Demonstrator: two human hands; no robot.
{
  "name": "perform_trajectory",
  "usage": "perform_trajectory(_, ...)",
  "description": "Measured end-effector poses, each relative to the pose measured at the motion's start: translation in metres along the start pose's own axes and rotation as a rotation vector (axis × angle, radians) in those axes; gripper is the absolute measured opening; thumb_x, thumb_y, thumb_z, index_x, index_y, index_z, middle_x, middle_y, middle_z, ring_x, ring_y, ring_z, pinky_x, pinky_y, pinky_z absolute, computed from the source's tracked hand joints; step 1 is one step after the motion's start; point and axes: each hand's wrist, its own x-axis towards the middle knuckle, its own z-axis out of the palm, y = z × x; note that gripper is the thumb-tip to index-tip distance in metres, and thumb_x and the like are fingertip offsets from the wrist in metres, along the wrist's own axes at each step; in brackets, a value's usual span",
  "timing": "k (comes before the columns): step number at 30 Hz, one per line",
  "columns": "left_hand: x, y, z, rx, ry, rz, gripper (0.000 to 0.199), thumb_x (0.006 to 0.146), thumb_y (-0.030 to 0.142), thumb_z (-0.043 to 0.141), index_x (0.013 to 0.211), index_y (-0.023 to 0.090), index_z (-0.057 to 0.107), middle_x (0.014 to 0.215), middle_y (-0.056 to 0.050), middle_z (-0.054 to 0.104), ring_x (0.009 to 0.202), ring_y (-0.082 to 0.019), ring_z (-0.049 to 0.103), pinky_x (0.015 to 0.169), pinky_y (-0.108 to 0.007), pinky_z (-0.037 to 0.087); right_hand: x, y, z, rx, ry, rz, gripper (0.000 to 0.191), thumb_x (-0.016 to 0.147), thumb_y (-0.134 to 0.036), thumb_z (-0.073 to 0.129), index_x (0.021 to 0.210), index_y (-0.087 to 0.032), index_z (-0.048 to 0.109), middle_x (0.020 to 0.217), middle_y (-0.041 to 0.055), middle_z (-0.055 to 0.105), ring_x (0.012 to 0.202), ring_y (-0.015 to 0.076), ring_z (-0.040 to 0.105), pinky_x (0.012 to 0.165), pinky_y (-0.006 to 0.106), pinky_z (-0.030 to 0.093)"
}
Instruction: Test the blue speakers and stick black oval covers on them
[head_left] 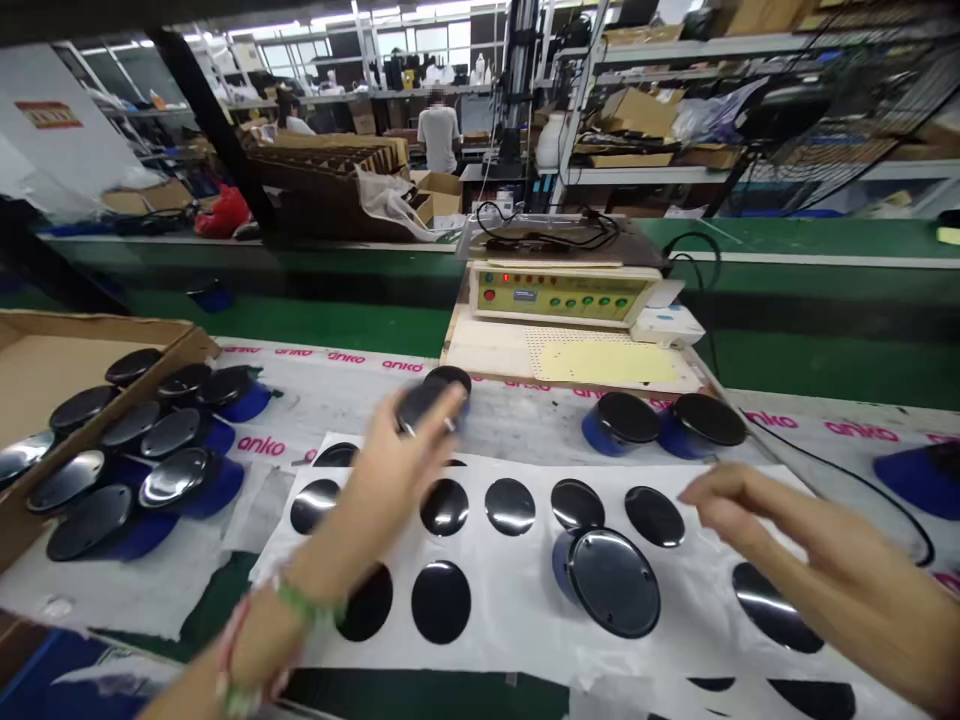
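My left hand (405, 450), blurred by motion, grips a black-topped round part (418, 405) above the bench, in front of another black-topped part (448, 377). My right hand (739, 500) hangs over the right side of the white sheet (510, 600); its fingers are bent together, and whatever may be between them is too small to make out. Black discs (441, 602) lie in rows on that sheet. One blue part with a black lid (613, 583) sits tilted among them. Two more blue parts (622, 422) with black tops stand behind, near the right hand.
At the left, several blue parts (191, 480) stand beside a cardboard box (97, 325) holding more. A control unit (559, 295) rests on a board at the back. A black cable (847, 465) crosses the right side. A person (439, 133) is far behind.
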Motion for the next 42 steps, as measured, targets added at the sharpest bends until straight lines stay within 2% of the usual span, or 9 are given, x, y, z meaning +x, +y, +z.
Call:
perform_trajectory(6, 0.151, -0.074, 0.013, -0.023, 0.088, -0.137, 0.052, 0.089, 0.047, 0.051, 0.133, 0.02, 0.05, 0.13, -0.014, 0.051, 0.125, -0.032, 0.051, 0.104, -0.055, 0.039, -0.045, 0.019, 0.036, 0.11, 0.031, 0.078, 0.027, 0.092, -0.05, 0.046, 0.096, -0.029, 0.061, 0.092, 0.0023, 0.066, 0.083, 0.0198, 0.065, 0.068, 0.028, 0.054)
perform_trajectory(10, 0.179, -0.065, 0.007, -0.087, 0.083, -0.137, 0.067, 0.083, 0.056, 0.05, 0.129, 0.008, 0.049, 0.135, -0.018, 0.048, 0.131, -0.039, 0.044, 0.104, -0.062, 0.033, -0.043, 0.019, 0.045, 0.1, 0.14, 0.096, 0.025, 0.092, -0.047, 0.049, 0.105, -0.028, 0.058, 0.108, 0.0048, 0.061, 0.092, 0.0204, 0.063, 0.077, 0.032, 0.053)
perform_trajectory(13, 0.137, -0.017, -0.006, -0.14, 0.144, -0.065, 0.068, 0.086, 0.057, 0.042, 0.135, 0.009, 0.042, 0.147, -0.018, 0.036, 0.14, -0.036, 0.031, 0.11, -0.059, 0.023, -0.034, 0.023, 0.045, 0.065, 0.152, 0.142, 0.03, 0.09, -0.05, 0.05, 0.107, -0.026, 0.057, 0.11, 0.0072, 0.059, 0.091, 0.0223, 0.063, 0.074, 0.034, 0.053)
perform_trajectory(15, 0.077, 0.028, -0.001, -0.207, 0.093, 0.023, 0.052, 0.089, 0.057, 0.039, 0.125, 0.022, 0.054, 0.136, -0.009, 0.052, 0.128, -0.026, 0.049, 0.104, -0.047, 0.041, -0.025, 0.025, 0.046, 0.034, 0.14, 0.179, 0.033, 0.087, -0.051, 0.054, 0.106, -0.024, 0.057, 0.107, 0.0081, 0.06, 0.092, 0.0244, 0.063, 0.074, 0.037, 0.052)
perform_trajectory(18, -0.025, 0.088, 0.033, -0.319, -0.134, 0.066, 0.064, 0.083, 0.051, 0.056, 0.142, 0.031, 0.037, 0.145, -0.009, 0.047, 0.121, -0.03, 0.057, 0.088, -0.045, 0.054, -0.01, 0.023, 0.047, -0.004, 0.132, 0.215, 0.033, 0.079, -0.047, 0.065, 0.098, -0.021, 0.056, 0.102, 0.0082, 0.061, 0.09, 0.028, 0.063, 0.072, 0.041, 0.05)
perform_trajectory(21, -0.082, 0.111, 0.068, -0.479, -0.307, -0.023, 0.079, 0.08, 0.032, 0.066, 0.146, 0.032, 0.023, 0.15, -0.009, 0.04, 0.136, -0.033, 0.039, 0.104, -0.056, 0.043, -0.003, 0.022, 0.048, 0.017, 0.146, 0.221, 0.033, 0.072, -0.043, 0.071, 0.086, -0.021, 0.05, 0.085, 0.0034, 0.06, 0.069, 0.0233, 0.061, 0.058, 0.036, 0.047)
perform_trajectory(32, -0.067, 0.096, 0.063, -0.67, -0.369, -0.2, 0.065, 0.084, 0.025, 0.063, 0.139, 0.039, 0.031, 0.146, -0.002, 0.044, 0.134, -0.027, 0.042, 0.108, -0.053, 0.038, -0.039, 0.043, 0.04, 0.327, 0.195, -0.104, 0.015, 0.091, -0.031, 0.053, 0.077, -0.024, 0.055, 0.083, 0.0032, 0.056, 0.081, 0.0202, 0.057, 0.07, 0.033, 0.049)
perform_trajectory(38, -0.066, 0.096, 0.061, -0.701, -0.358, -0.306, 0.078, 0.076, 0.029, 0.073, 0.141, 0.035, 0.031, 0.145, -0.005, 0.046, 0.134, -0.029, 0.043, 0.108, -0.05, 0.039, -0.066, 0.045, 0.017, 0.766, 0.473, 0.315, 0.024, 0.071, -0.042, 0.076, 0.077, -0.025, 0.059, 0.081, 0.0001, 0.055, 0.065, 0.0156, 0.054, 0.054, 0.025, 0.046)
perform_trajectory(42, -0.062, 0.092, 0.057, -0.672, -0.384, -0.304, 0.072, 0.074, 0.029, 0.073, 0.138, 0.033, 0.038, 0.142, -0.005, 0.05, 0.133, -0.028, 0.045, 0.108, -0.048, 0.04, -0.061, 0.01, 0.031, 0.908, 0.335, 0.43, 0.031, 0.07, -0.05, 0.076, 0.07, -0.023, 0.06, 0.068, -0.0001, 0.053, 0.063, 0.0156, 0.049, 0.053, 0.025, 0.043)
